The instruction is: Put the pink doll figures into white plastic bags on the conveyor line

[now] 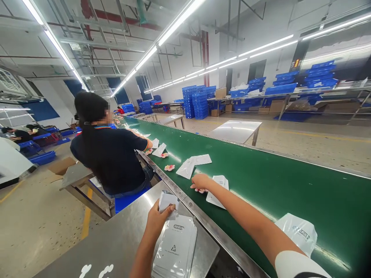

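The left hand (159, 219) is resting above the bench (116, 235), just beside the near edge of the green belt (275, 173); its thumb and fingers are pinching a small bag (168, 199). A pile of printed bags (175, 247) is lying below that hand, alongside the belt. The right hand (199, 181) is hovering low over the belt's near side, its fingers bending down at a pink trinket (201, 191); I cannot tell whether they are pinching it or only touching it. Another trinket (169, 167) is lying farther along the belt, near two overlapping bags (187, 166).

The forearm (246, 216) is crossing a white bag (222, 180) on the belt, so a low wrist could be dragging that bag out of place. A loose hold could be letting the trinket slip, as the fingers seem to be meeting it from above. The pile looks slick, so a knock could be sending its top bags towards the belt's frame. A co-worker (110, 154) is sitting farther along beside the belt, well apart, so a clash is seeming unlikely.
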A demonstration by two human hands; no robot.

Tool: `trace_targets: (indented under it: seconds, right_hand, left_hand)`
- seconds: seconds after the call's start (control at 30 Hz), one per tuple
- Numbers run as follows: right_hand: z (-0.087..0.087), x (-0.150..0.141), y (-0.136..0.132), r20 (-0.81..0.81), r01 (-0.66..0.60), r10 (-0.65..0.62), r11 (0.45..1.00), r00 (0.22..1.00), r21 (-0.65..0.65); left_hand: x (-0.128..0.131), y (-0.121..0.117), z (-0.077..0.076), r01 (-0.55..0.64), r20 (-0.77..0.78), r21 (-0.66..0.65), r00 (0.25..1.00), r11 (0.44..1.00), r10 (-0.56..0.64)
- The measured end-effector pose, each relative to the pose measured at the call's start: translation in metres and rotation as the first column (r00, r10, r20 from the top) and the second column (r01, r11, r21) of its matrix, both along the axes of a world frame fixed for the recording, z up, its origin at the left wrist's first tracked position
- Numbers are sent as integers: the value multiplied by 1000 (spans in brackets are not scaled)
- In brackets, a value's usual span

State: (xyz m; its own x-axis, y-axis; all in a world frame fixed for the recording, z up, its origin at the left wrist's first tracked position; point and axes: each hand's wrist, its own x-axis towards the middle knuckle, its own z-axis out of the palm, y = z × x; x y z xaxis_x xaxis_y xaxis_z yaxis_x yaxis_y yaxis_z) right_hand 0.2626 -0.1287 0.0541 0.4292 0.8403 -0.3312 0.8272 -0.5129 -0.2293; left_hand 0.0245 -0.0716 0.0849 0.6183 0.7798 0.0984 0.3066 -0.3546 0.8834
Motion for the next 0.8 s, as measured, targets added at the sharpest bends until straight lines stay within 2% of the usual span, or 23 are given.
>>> trace_targets:
  seconds: [0.1, 0.23, 0.37, 0.47, 0.57, 0.63, 0.7, 0.73, 0.8]
  right_hand:
    - [0, 6, -16, 22, -11, 11, 1000, 1000, -16]
    - [-3, 4, -24, 33, -5, 5, 1000, 999, 4]
    - [-7, -4, -30, 20, 36, -37, 998, 999, 53]
    - [-7, -4, -38, -47, 63, -57, 989, 997, 133]
    - [3, -2, -51, -150, 95, -52, 950, 987, 296]
    - [15, -5, -60, -210, 134, -43, 886, 977, 445]
    - [29, -16, -68, -256, 182, -34, 793, 966, 582]
    - [36, -25, -71, -318, 227, -9, 717, 948, 659]
    - [48, -46, -74, -508, 380, 137, 507, 850, 774]
  left_hand:
    - [1, -4, -5, 11, -13, 14, 1000, 1000, -11]
    - [4, -10, -11, 95, -54, 47, 994, 994, -93]
    - [3, -13, -14, 133, -113, 136, 987, 982, -118]
    - [1, -13, -17, 143, -165, 203, 980, 969, -110]
    - [0, -14, -19, 164, -215, 236, 970, 958, -113]
    - [3, -16, -21, 194, -243, 244, 961, 950, -133]
    - [6, -19, -21, 219, -255, 242, 954, 945, -156]
    - [9, -21, -21, 229, -253, 236, 953, 944, -168]
    - [13, -25, -20, 235, -235, 211, 954, 949, -184]
